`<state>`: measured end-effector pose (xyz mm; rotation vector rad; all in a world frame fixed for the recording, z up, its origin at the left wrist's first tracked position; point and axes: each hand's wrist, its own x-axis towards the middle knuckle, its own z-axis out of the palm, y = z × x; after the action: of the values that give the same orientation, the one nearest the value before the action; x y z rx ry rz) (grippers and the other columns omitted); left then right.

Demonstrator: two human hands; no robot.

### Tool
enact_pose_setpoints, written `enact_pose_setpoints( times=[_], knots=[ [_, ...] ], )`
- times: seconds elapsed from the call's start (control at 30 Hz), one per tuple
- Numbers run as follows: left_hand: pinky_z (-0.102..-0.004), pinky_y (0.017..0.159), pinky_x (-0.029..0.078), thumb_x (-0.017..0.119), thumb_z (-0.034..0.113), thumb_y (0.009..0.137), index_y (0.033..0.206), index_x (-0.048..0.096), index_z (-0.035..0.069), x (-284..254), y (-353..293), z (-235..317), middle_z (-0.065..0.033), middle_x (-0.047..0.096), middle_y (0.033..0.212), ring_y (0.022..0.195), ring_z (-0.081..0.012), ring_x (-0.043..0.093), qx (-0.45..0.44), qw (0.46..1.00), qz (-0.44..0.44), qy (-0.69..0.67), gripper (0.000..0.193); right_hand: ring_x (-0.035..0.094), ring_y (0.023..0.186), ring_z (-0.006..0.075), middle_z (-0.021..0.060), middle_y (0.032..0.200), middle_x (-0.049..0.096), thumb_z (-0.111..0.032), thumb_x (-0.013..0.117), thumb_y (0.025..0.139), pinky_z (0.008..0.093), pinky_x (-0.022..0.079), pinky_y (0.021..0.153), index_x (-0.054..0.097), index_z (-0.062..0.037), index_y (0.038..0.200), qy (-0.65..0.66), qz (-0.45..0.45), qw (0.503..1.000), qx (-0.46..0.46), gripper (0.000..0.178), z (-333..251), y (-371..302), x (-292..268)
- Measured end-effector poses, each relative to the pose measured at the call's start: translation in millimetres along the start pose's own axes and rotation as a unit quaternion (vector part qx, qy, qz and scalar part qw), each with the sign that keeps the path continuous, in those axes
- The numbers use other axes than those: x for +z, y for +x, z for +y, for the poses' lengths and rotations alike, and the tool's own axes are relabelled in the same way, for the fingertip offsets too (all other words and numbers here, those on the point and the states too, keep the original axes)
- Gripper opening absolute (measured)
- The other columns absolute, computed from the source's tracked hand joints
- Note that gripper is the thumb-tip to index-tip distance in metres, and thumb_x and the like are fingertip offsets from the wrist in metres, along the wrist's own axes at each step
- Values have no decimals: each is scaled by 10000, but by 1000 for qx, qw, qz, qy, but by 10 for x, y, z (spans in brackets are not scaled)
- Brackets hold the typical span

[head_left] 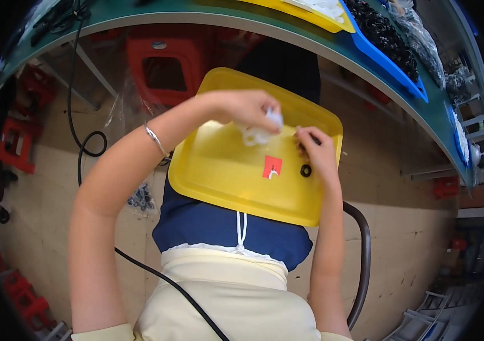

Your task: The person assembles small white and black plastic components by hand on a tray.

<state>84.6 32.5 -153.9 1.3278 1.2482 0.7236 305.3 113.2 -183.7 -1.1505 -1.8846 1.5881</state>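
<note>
A yellow tray (213,176) rests across my lap. Above its far part, my left hand (250,109) is closed on a white piece (275,118), somewhat smeared by motion. More small white parts (255,136) show just under that hand; whether they lie on the tray or hang from the fingers I cannot tell. My right hand (318,150) is over the tray's right side, its fingers pinched around a small black part (314,139), mostly hidden. Close below it a black ring (305,170) lies on the tray. To its left sits a red square piece (272,166) with a white mark or bit on it.
Beyond the tray runs a green worktable (196,11) holding a yellow bin (310,14) of white parts and a blue bin (389,62) of black rings. Red stools (165,62) stand below. A black cable (71,85) hangs at left; a dark curved tube (364,250) is at right.
</note>
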Motion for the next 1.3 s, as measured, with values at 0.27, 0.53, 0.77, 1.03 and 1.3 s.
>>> enact_pose_setpoints(
  times=[0.27,0.53,0.77,1.03,1.3],
  knots=[
    [-359,847,449,652,290,824,1129,531,83,327,-679,39,-147,585,979,966,-292,566,2,888,-65,456,388,493,1070,247,99,1152,521,-225,714,781,314,387,944,605,-45,1067,-265,-198,934,-133,355,-108,-398,-81],
    [-365,861,450,504,316,947,1184,549,65,459,-1386,616,-129,629,869,945,-261,584,-54,886,1,460,348,387,1243,282,105,1257,489,-295,695,794,384,261,1065,588,-83,1163,-273,-191,923,-194,439,-18,-621,-120],
    [-351,689,513,518,237,951,1062,575,9,529,-2498,685,-160,642,875,739,-304,619,-3,943,-302,139,260,368,1235,305,109,1269,468,-249,647,827,398,258,1052,588,-92,1150,-375,-177,895,-163,364,3,-905,-223],
    [-271,740,451,442,276,993,1395,351,37,977,-2254,270,-92,585,1057,794,-111,510,-113,972,-17,-205,476,519,664,228,40,775,561,-203,754,729,304,423,630,608,-77,1202,-212,-447,774,-395,511,-1068,-1625,321],
    [-295,806,509,514,288,939,1219,478,-23,577,-1550,1554,-132,606,1044,937,-213,619,210,917,12,-339,420,362,527,146,60,651,421,-355,499,958,245,338,514,462,29,1105,246,117,757,-593,413,-1465,-1954,-66]
  ],
)
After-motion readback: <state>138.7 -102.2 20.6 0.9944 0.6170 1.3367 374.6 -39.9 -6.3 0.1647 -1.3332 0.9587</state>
